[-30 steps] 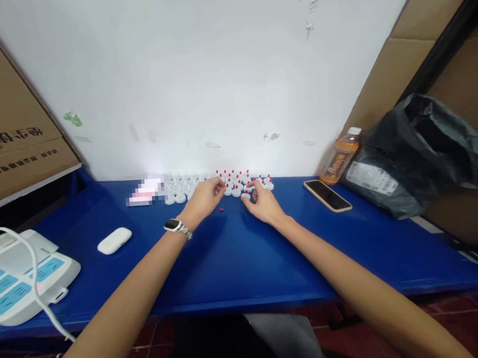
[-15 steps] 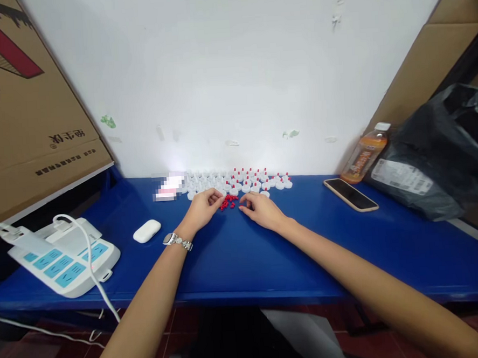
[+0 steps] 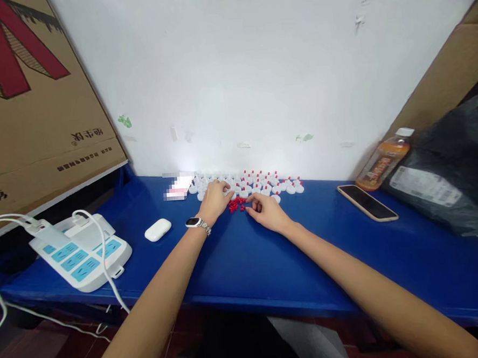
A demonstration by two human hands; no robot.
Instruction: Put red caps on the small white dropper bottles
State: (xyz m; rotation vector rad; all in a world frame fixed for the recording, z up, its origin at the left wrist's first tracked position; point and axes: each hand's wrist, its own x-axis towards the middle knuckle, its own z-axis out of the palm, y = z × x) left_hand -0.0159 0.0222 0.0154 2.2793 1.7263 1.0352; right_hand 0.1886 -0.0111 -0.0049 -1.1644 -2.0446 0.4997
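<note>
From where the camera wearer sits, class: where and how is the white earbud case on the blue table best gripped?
Grip the white earbud case across its narrow width, thumb and fingers on the long rounded sides, coming from above. It lies flat on the blue table, its sides free, nearer the left hand.

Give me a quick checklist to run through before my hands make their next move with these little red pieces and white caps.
1. Red pieces within reach: ok, a small pile lies between the two hands.
2. Left hand placed: ok, its fingertips are at the white caps by the wall.
3. Right hand placed: ok, its fingers rest beside the red pile.
4. Whether either hand already pinches a piece: cannot tell, too small to see.
5. Phone out of the way: ok, it lies apart to the right.
6. Earbud case out of the way: ok, it sits left of the left wrist.
</note>
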